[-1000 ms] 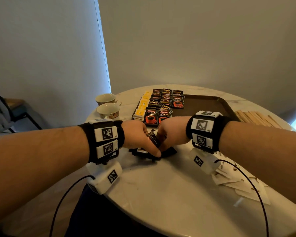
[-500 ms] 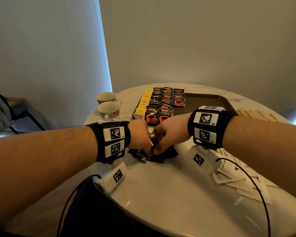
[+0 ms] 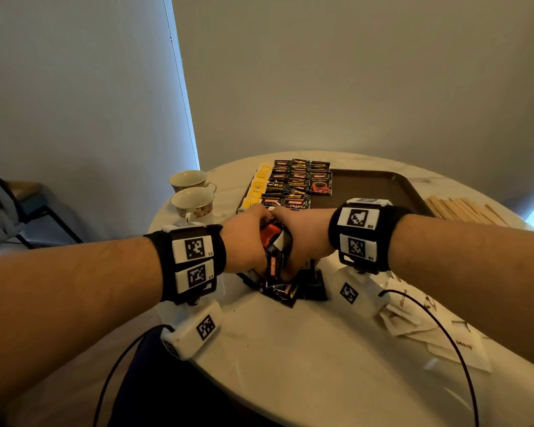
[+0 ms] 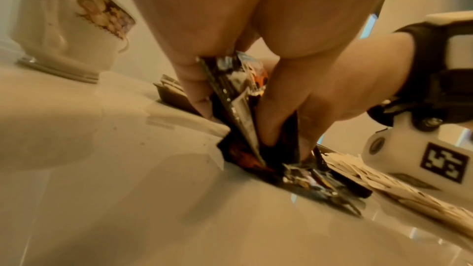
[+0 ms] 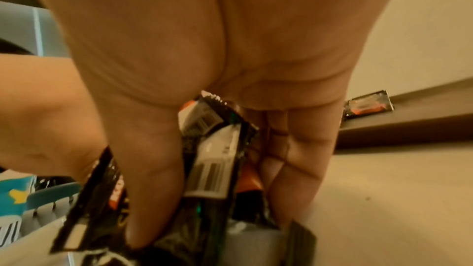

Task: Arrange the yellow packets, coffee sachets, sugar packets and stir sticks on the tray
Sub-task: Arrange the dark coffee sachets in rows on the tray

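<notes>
Between my left hand [image 3: 249, 239] and right hand [image 3: 302, 238] stands a bundle of black coffee sachets [image 3: 273, 251], gripped from both sides just above the table. In the left wrist view my left hand [image 4: 238, 120] pinches the coffee sachets [image 4: 232, 92]; in the right wrist view my right hand [image 5: 212, 224] clamps the same coffee sachets [image 5: 212, 159] between thumb and fingers. More loose sachets [image 3: 287, 289] lie under the hands. The brown tray [image 3: 370, 186] carries a column of yellow packets [image 3: 257, 186] and rows of coffee sachets [image 3: 296, 181] at its left end.
Two teacups [image 3: 193, 200] stand left of the tray. Wooden stir sticks [image 3: 463, 208] lie right of the tray. White sugar packets [image 3: 429, 328] are scattered on the round marble table [image 3: 305, 365] at the near right. A chair [image 3: 10, 204] stands far left.
Both hands have gathered sachets from the loose pile and lifted them upright between the palms, moving slightly toward the tray.
</notes>
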`<state>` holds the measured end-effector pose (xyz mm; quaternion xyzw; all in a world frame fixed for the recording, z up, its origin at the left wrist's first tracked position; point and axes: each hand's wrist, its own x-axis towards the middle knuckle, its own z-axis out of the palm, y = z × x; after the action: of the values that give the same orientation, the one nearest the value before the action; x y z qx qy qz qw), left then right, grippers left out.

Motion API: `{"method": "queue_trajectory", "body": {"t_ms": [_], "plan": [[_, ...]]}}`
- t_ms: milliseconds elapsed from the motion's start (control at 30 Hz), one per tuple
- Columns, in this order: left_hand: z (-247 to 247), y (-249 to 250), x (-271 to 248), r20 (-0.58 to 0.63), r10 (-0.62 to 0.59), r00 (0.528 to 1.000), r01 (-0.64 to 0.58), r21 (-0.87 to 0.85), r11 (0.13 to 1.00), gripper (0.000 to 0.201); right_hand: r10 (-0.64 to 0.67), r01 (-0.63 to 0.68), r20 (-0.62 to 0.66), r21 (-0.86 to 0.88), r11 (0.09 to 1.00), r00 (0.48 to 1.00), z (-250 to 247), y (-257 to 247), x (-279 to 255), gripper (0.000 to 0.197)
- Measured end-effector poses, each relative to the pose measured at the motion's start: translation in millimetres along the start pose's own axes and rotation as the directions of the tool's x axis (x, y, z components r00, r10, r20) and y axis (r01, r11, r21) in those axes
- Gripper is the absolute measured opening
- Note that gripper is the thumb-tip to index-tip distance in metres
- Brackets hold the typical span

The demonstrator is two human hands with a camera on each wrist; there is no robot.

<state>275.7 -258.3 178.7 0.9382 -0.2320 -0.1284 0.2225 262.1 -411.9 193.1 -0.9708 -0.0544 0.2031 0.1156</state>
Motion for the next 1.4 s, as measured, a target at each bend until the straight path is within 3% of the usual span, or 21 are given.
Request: {"method": "queue_trajectory", "body": {"t_ms": [67,133,400,533,667,800,933,1167,1267,1333,1400], "plan": [[3,-1,1,-0.009,0.005,1.000,-0.006,-0.087,0.996,0.070,0.013,-0.021,0.067,0.108,0.994,0.998,-1,0,-2,0.054],[7,0,2,-0.021,0.003,1.000,-0.006,-0.148,0.989,0.057,0.025,-0.043,0.091,0.203,0.978,0.996,-3,1,-1,0.037],[7,0,18,-0.195,-0.081,0.977,-0.002,-0.394,0.919,0.059,0.118,-0.138,0.072,0.516,0.845,0.990,-2,27,9,0.050],[-2,-2,23,-0.123,-0.250,0.960,0.148,-0.536,0.831,0.062,0.215,-0.152,-0.034,0.601,0.785,0.976,-18,44,11,0.049],[-2,6,18,0.086,-0.233,0.969,0.248,-0.306,0.919,0.048,0.286,-0.119,-0.090,0.763,0.636,0.954,-34,60,8,0.047],[9,23,23,0.172,-0.188,0.967,0.193,-0.011,0.981,0.076,0.300,-0.019,-0.127,0.897,0.441,0.945,-40,67,2,0.041],[24,39,37,0.166,-0.137,0.977,0.120,0.108,0.987,0.087,0.317,0.061,-0.199,0.915,0.398,0.927,-38,74,3,0.038],[30,58,53,0.252,-0.137,0.958,0.069,0.263,0.962,0.062,0.374,0.132,-0.268,0.927,0.351,0.888,-35,95,-4,0.034],[24,61,57,0.246,-0.153,0.957,0.115,0.164,0.980,0.051,0.381,0.202,-0.299,0.940,0.273,0.875,-39,101,-6,0.037],[15,60,61,0.227,-0.198,0.953,0.218,-0.064,0.974,0.039,0.394,0.241,-0.323,0.940,0.243,0.861,-41,103,-6,0.037],[6,58,65,0.185,-0.242,0.952,0.292,-0.328,0.898,0.028,0.425,0.286,-0.335,0.942,0.178,0.841,-45,104,-6,0.034]]}}
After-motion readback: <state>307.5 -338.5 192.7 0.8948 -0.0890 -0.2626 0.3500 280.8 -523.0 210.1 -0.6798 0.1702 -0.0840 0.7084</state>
